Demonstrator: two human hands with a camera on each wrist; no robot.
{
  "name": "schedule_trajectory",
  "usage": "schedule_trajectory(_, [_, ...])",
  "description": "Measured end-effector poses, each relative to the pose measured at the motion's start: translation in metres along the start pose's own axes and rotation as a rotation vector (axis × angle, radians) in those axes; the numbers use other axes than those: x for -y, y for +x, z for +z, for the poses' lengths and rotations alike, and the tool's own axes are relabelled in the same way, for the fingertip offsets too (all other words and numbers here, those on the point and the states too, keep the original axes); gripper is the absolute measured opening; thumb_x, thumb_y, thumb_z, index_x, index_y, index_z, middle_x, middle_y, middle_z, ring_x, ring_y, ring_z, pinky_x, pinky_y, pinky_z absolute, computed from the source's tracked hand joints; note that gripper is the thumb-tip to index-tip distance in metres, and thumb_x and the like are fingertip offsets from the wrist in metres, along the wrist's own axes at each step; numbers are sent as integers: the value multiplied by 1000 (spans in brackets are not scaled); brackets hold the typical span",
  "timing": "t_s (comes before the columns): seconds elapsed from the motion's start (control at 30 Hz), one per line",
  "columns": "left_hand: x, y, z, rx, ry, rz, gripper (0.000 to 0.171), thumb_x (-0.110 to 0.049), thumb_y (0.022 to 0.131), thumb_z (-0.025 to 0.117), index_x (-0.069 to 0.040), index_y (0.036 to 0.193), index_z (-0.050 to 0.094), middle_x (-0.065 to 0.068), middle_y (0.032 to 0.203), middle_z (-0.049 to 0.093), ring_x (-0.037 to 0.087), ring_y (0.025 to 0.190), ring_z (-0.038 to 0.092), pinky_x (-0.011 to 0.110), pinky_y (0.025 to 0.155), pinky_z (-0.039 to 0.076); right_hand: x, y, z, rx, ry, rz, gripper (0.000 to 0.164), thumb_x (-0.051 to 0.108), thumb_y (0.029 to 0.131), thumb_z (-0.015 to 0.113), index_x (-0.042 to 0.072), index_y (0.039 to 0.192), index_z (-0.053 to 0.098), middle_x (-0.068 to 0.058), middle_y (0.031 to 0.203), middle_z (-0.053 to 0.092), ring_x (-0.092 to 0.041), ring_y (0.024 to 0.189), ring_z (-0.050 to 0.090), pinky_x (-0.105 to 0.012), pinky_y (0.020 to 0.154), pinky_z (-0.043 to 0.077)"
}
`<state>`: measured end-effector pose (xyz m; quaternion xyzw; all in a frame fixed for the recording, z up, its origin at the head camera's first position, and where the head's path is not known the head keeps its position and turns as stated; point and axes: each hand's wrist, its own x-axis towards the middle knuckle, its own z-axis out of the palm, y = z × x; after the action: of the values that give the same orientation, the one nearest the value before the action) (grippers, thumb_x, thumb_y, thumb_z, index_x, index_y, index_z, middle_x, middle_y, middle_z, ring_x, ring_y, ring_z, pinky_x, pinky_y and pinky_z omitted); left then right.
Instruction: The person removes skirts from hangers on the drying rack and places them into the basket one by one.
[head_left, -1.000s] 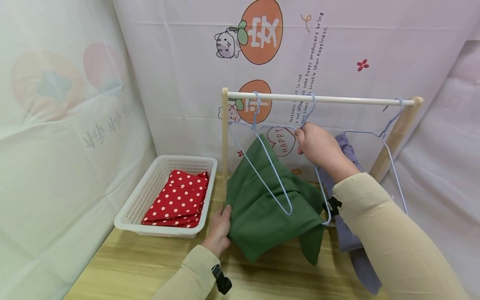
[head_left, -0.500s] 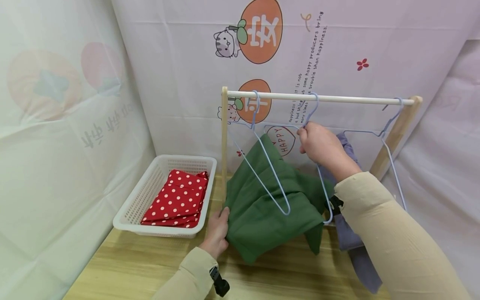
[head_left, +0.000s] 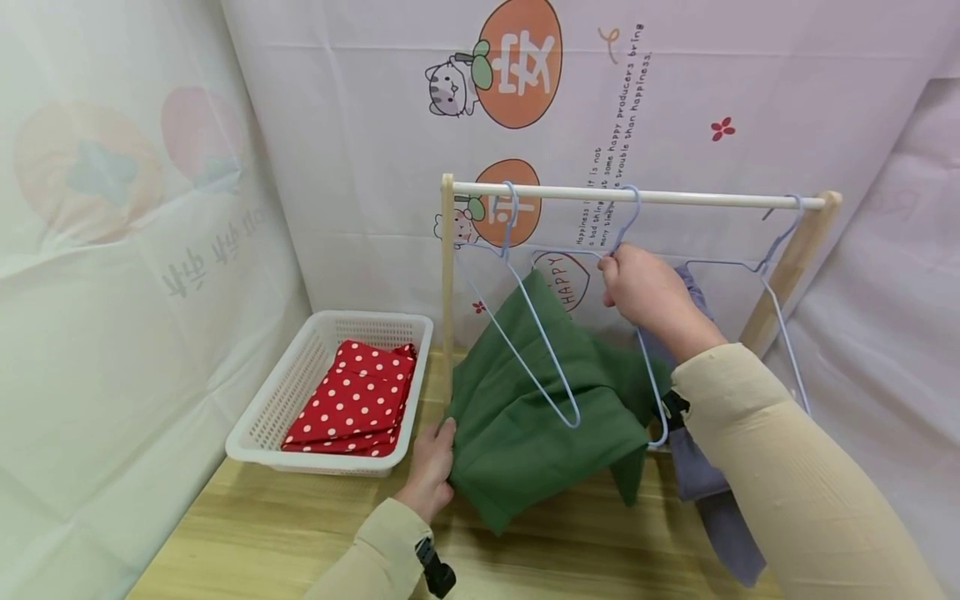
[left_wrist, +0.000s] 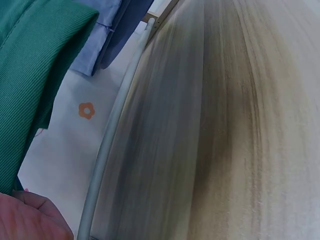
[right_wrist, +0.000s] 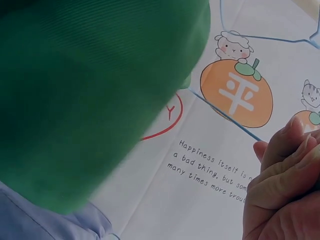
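Note:
A green cloth [head_left: 525, 433] hangs in folds about the middle blue wire hanger [head_left: 637, 210], part of it behind the left hanger. My left hand [head_left: 431, 468] holds the cloth's left edge, thumb on top; the left wrist view shows the hand [left_wrist: 32, 217] at the cloth's [left_wrist: 35, 85] lower edge. My right hand [head_left: 651, 296] grips the middle hanger just below its hook, which is over the white rod [head_left: 555, 192]. In the right wrist view its fingers [right_wrist: 285, 180] are curled at the wire, and the cloth [right_wrist: 100, 95] fills the upper left.
Another blue hanger [head_left: 555, 362] hangs at the rack's left end, a third [head_left: 787, 333] at its right. A purple garment [head_left: 697, 467] hangs behind my right forearm. Beside the left wooden post [head_left: 447, 283], a white basket [head_left: 315, 461] holds a folded red polka-dot cloth [head_left: 360, 392].
The middle hanger and my right hand have shifted slightly right along the rod. The green cloth has moved with them, its lower right corner rising a little. Both hands keep their hold.

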<state>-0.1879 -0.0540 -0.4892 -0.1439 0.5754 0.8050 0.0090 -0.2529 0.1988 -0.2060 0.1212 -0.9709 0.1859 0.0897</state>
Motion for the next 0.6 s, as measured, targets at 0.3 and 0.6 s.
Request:
schedule_trajectory(0.3, [2, 0, -4, -16, 18, -8, 55, -34, 102, 45, -3, 146, 35, 15, 142, 37, 31, 126, 37, 45, 105, 32, -4, 0, -1, -8, 1, 3, 40, 33, 105, 27, 3, 108, 54, -10, 84, 66, -28, 68, 52, -40, 63, 41])
schedule_trajectory(0.6, [-1, -8, -2, -40, 48, 28, 56, -36, 102, 45, -1, 145, 36, 16, 140, 38, 31, 123, 39, 45, 103, 34, -8, 3, -1, -3, 6, 12, 38, 31, 105, 28, 3, 104, 53, -10, 82, 66, -29, 71, 53, -41, 65, 41])
